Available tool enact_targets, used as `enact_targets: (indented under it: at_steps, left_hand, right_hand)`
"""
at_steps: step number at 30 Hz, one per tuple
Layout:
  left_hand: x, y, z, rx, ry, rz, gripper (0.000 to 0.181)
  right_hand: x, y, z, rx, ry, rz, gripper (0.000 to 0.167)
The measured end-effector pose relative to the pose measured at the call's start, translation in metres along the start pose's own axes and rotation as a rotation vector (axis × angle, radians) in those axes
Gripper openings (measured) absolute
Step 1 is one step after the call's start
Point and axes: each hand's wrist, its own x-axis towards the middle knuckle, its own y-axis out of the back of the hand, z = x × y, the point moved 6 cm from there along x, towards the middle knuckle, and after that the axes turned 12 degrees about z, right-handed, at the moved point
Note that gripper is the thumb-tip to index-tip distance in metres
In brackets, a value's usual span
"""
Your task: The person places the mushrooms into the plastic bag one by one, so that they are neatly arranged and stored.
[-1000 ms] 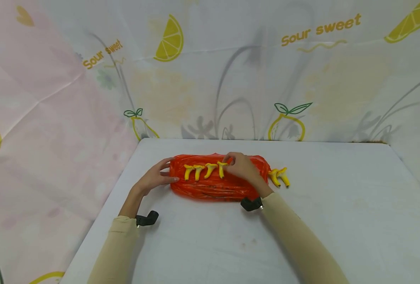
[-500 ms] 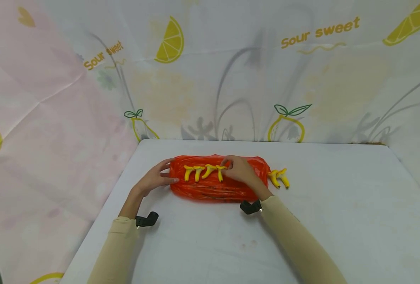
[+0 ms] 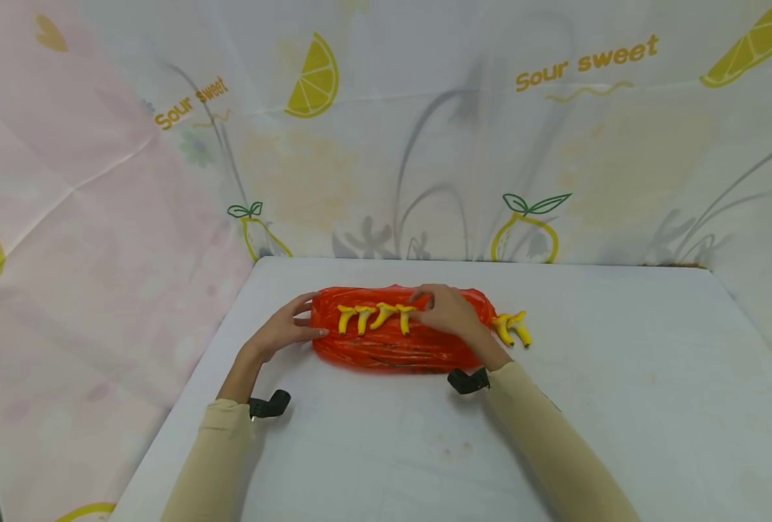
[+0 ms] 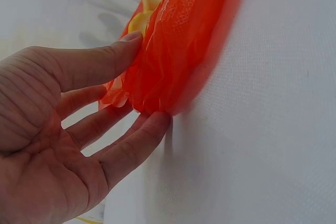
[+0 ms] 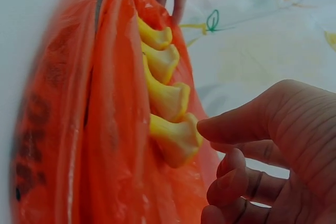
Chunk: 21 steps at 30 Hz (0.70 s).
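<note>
A wrinkled red plastic bag (image 3: 418, 351) lies lengthwise on the white table. Along its top stand several small yellow pieces, curved like bananas, with flared pale ends and dark tips; their exact kind is unclear. My left hand (image 3: 284, 328) rests its thumb and fingertips against the bag's left end, without wrapping round it. In the right wrist view, my right hand (image 5: 273, 150) has its thumb tip at the flared edge of the rightmost yellow piece in the row (image 5: 176, 140), its other fingers loosely bent. I cannot tell whether the thumb touches.
Two more yellow pieces (image 3: 511, 328) lie on the white table (image 3: 620, 362) just past the bag's right end. A fabric backdrop (image 3: 425, 130) with lemon prints hangs behind the table and along its left side. Dark wrist cameras (image 3: 469, 380) sit by both sleeves.
The rightmost piece in the row has shifted slightly left and down, and its neighbour has tilted. My right hand has since drawn back a little to the right. My left hand keeps its place.
</note>
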Motion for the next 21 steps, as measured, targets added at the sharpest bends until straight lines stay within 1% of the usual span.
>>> enact_targets:
  at_steps: [4, 9, 14, 21]
  left_hand:
    - [0.002, 0.000, -0.001, 0.004, -0.004, -0.003, 0.082]
    - [0.003, 0.001, -0.003, 0.010, 0.000, 0.003, 0.083]
    - [0.003, 0.001, -0.003, 0.008, -0.004, 0.003, 0.083]
    - [0.001, 0.000, -0.002, 0.004, 0.000, 0.002, 0.081]
  right_hand:
    - [-0.004, 0.008, -0.001, -0.005, 0.005, -0.019, 0.027]
    - [-0.009, 0.017, -0.003, 0.012, 0.040, -0.030, 0.025]
    - [-0.014, 0.027, -0.003, 0.031, 0.063, -0.025, 0.027]
    - [-0.022, 0.047, 0.001, 0.061, 0.093, 0.002, 0.028]
